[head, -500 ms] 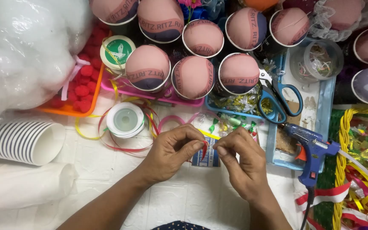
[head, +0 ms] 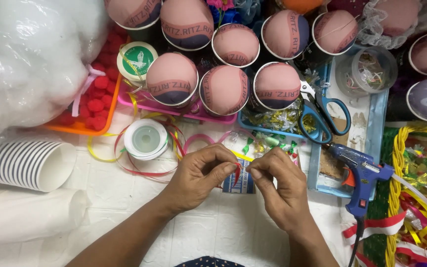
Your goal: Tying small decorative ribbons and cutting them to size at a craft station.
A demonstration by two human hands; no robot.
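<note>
The left hand point(head: 198, 178) and the right hand point(head: 280, 190) meet at the centre of the work surface. Each hand is closed in a fingertip pinch on a small piece of red ribbon point(head: 237, 173), which stands between the two thumbs, just above a small blue-and-white packet point(head: 238, 184) lying on the white surface point(head: 124, 198).

Risk 1: the ribbon piece is narrow and glossy. Uneven pressure from either pinch could let it slip and drop among the loose red and yellow ribbon strands point(head: 139, 170) just to the left, where it would be hard to pick out.

Risk 2: the blue glue gun point(head: 359, 170) lies just beside the right hand, nozzle towards the hands. Whether it is hot cannot be told; if it is, a sideways move of the right wrist could bring skin against the nozzle or drag the cord.

Risk 3: the white ribbon spool point(head: 145, 138) sits near the left hand; an elbow shift could roll it and tangle the strands.

Farther back, blue-handled scissors point(head: 322, 113) rest on the light-blue tray point(head: 379, 118), and a row of cups with pink domed tops point(head: 223, 89) stands close-packed. A long reach over them could topple one.
</note>
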